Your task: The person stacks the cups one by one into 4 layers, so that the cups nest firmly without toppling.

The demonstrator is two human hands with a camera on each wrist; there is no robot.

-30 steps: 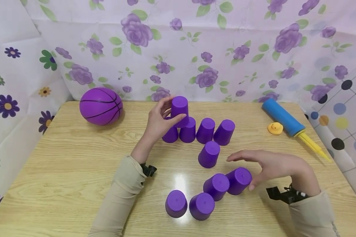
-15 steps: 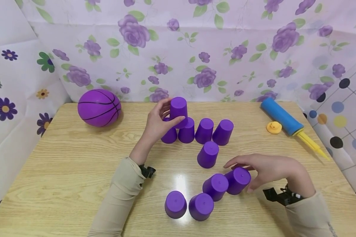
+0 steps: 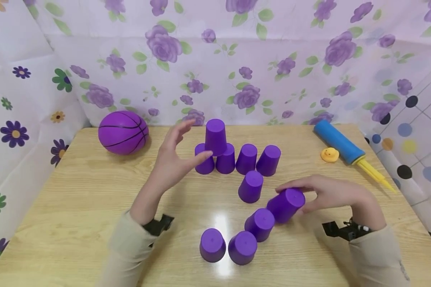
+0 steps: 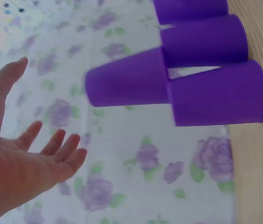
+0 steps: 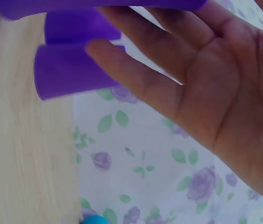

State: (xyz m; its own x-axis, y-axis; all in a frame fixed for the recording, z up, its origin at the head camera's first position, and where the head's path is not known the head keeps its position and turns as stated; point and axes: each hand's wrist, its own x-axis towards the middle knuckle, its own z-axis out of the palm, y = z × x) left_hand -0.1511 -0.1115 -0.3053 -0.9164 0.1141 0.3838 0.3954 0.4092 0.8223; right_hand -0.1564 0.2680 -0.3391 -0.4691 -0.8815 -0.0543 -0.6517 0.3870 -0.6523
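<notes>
One upside-down purple cup (image 3: 215,137) stands on top of the two leftmost cups of the back row, bridging the left cup (image 3: 204,161) and its neighbour (image 3: 226,161). My left hand (image 3: 170,163) is beside this upper cup, fingers spread; the left wrist view shows a gap between the hand (image 4: 38,154) and the cup (image 4: 127,79). At the front right, my right hand (image 3: 332,194) grips another purple cup (image 3: 284,206) from its right side, thumb and fingers around it, the cup tilted. In the right wrist view that cup (image 5: 99,5) crosses the top edge.
Two more cups (image 3: 246,159) (image 3: 268,161) continue the back row, with a single cup (image 3: 250,187) in front. Three cups (image 3: 212,245) (image 3: 242,248) (image 3: 259,225) stand nearer. A purple ball (image 3: 123,132) lies back left; a yellow duck (image 3: 329,154) and blue pump (image 3: 339,141) lie back right.
My left hand has let go of the upper cup and drawn back to the left. My right hand has closed on the front-right cup and shifted it up and away from me.
</notes>
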